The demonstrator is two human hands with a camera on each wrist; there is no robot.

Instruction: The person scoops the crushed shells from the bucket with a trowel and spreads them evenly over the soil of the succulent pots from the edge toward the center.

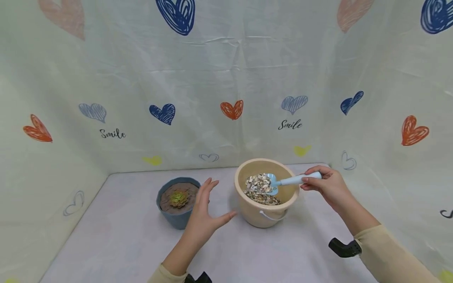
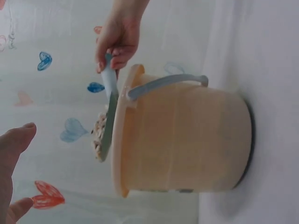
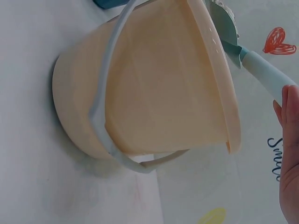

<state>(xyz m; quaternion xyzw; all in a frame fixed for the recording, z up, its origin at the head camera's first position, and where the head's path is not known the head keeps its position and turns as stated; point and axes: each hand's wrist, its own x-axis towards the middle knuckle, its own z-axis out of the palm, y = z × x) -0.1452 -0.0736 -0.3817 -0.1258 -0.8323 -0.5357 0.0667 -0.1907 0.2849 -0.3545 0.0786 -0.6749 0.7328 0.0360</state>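
My right hand (image 1: 327, 184) pinches the pale blue handle of a small shovel (image 1: 291, 180) between thumb and fingers. The shovel's blade, heaped with light, chippy grit (image 1: 259, 183), is level at the rim of a cream bucket (image 1: 262, 216), as the left wrist view shows side-on. More of the same grit lies inside the bucket. My left hand (image 1: 203, 212) is held in the air with fingers and thumb spread, holding nothing. It is between the bucket and a blue-grey pot (image 1: 176, 220), where a green succulent (image 1: 178, 198) sits in brown soil.
A white-covered table (image 1: 116, 224) bears both the pot and the bucket. The bucket's pale handle (image 3: 100, 100) hangs down its near side. Behind and at both sides hangs a white curtain (image 1: 198, 78) printed with hearts and "Smile".
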